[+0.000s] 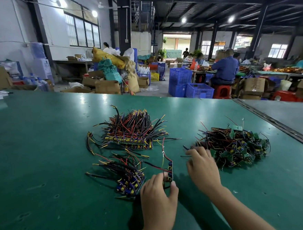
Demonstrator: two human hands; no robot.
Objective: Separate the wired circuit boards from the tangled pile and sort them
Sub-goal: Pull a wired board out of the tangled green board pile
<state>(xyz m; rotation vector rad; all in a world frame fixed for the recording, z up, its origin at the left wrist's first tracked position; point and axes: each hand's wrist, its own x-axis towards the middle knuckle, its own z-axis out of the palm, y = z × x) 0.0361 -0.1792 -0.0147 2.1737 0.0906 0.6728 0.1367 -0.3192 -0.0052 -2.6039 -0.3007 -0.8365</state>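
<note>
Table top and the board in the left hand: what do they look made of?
Table top: green, smooth, semi-gloss mat, probably rubber or vinyl; it mirrors the ceiling lamps softly and shows scuffs. Board, pinched by the left hand: dark rigid laminate, likely fibreglass, with glossy plastic-sheathed wires.

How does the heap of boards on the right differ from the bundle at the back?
The heap is jumbled, its boards tipped every way; the bundle has them lined up in a row. The heap shows many green board faces; the bundle shows mostly wires. The right hand reaches the heap's edge; nothing touches the bundle. Both are wired boards on the table.
</note>
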